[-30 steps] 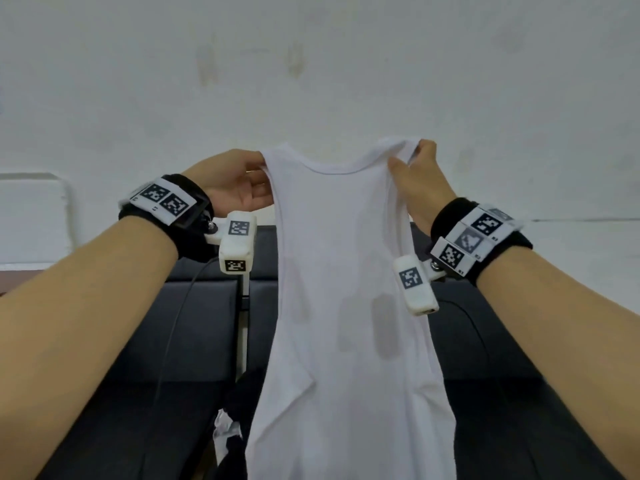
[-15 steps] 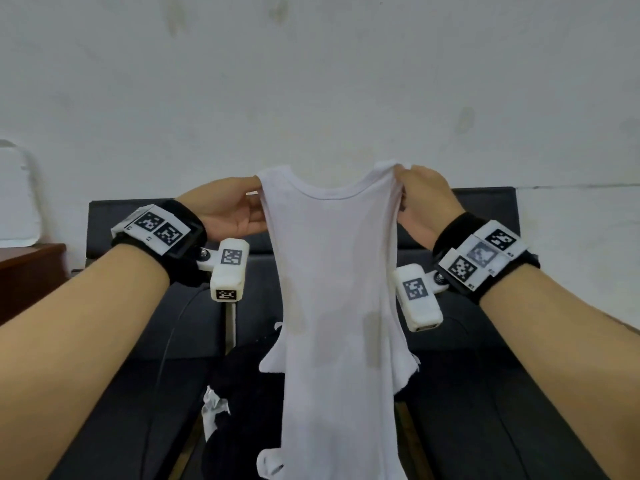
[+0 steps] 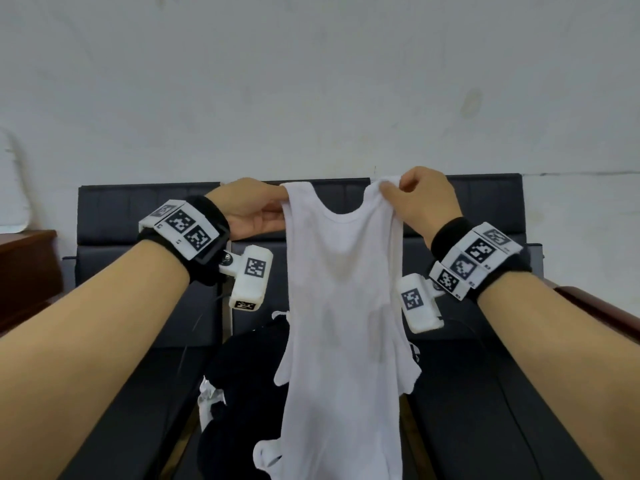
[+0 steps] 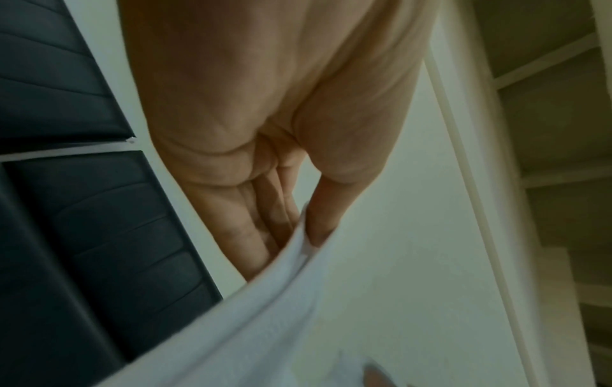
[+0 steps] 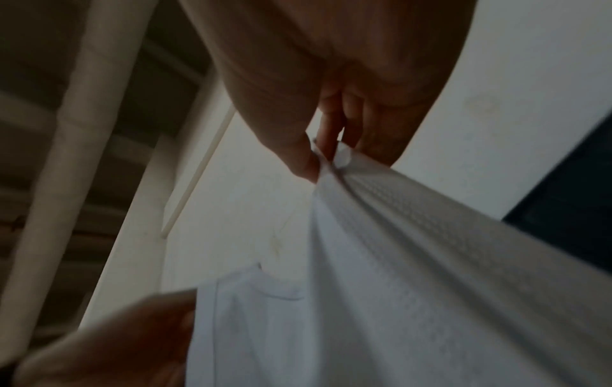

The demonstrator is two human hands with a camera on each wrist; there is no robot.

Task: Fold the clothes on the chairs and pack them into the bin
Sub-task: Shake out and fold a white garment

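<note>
white tank top hangs in the air between my fingers, a shoulder strap in each hand. left hand pinches its strap, thumb on the near face, fingers behind. right hand has fingers clamped together on the other strap, cloth bunched at the tips. hem trails below my fingers over the black chairs and a dark clothes pile. judgement: keep both straps level and taut so the body hangs flat before folding. bin not in view.
</note>
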